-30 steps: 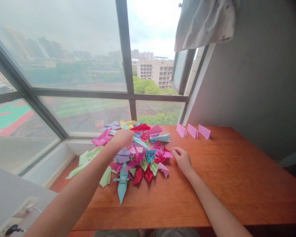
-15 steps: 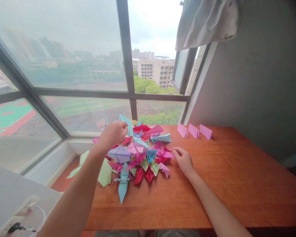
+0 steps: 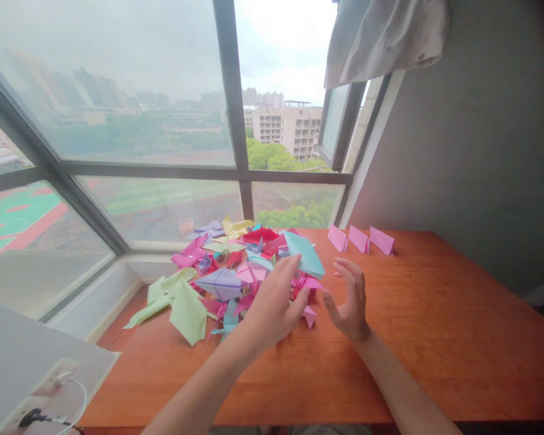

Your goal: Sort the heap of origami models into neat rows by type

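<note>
Between the fingertips (image 3: 294,264) of the left hand (image 3: 274,305) sits a teal folded piece (image 3: 304,252), pinched by its near edge and tilted above the heap (image 3: 222,279); half a second ago that hand was lifting the same teal shape at the heap's window side, so it has swung right and nearer the body; the right hand (image 3: 351,297), then curled on the table (image 3: 435,338), has risen, fingers spread and empty, palm facing the piece; as I judge it, the piece is singled out and now lies between both hands; its paper looks thin, matt, sharply creased; the heap is a loose tangle of pointed pink, red, lilac and green folds; three pink tents (image 3: 360,240) stand apart on glossy reddish wood.
</note>
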Motion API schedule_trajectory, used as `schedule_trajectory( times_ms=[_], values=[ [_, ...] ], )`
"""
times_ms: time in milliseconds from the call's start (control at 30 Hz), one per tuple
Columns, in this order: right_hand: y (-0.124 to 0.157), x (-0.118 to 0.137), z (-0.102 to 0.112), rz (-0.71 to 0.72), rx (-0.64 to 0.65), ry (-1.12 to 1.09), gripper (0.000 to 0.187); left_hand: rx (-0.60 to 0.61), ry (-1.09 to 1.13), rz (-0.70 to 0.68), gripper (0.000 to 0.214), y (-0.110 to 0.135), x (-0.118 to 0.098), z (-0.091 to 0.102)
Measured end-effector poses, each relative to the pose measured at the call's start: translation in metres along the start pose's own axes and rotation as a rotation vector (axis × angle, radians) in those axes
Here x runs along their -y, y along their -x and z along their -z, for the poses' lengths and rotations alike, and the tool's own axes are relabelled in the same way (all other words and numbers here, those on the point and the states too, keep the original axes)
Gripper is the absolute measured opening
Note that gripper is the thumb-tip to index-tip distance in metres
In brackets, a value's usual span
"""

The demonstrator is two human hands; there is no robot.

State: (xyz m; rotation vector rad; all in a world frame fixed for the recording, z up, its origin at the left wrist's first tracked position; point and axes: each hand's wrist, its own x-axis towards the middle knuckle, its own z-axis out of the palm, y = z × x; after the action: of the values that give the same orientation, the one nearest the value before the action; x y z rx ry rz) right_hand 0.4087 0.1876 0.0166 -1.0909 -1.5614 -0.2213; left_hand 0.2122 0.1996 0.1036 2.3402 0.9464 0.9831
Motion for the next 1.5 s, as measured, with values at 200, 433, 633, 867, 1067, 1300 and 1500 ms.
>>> schedule_trajectory(
  times_ms=[200,433,633,867,1067,1300,1500],
  values=[
    [-0.003,0.002,-0.001,0.032,0.001,0.011,0.040,0.098,-0.041,-0.083,0.055,0.001,-0.009,-0.028],
    [-0.007,-0.011,0.003,-0.158,-0.014,-0.081,0.016,0.102,-0.022,-0.127,0.052,0.002,-0.001,-0.017],
    [-0.010,-0.026,0.007,-0.537,-0.038,-0.528,0.012,-0.142,-0.060,-0.072,0.029,0.006,0.018,-0.008],
    [-0.008,-0.035,0.013,-0.684,0.051,-0.800,0.021,-0.111,0.073,-0.029,0.024,0.015,0.017,-0.018],
    [-0.010,-0.034,0.014,-0.688,0.104,-0.798,0.025,-0.132,0.241,0.089,0.023,0.021,0.023,-0.027],
    [-0.019,-0.031,0.022,-0.469,-0.062,-0.509,0.019,-0.185,0.175,0.074,0.017,0.022,0.026,-0.027],
    [-0.027,0.002,0.032,0.081,0.155,-0.014,0.016,-0.088,0.095,-0.018,0.021,0.025,0.026,-0.036]
  ],
)
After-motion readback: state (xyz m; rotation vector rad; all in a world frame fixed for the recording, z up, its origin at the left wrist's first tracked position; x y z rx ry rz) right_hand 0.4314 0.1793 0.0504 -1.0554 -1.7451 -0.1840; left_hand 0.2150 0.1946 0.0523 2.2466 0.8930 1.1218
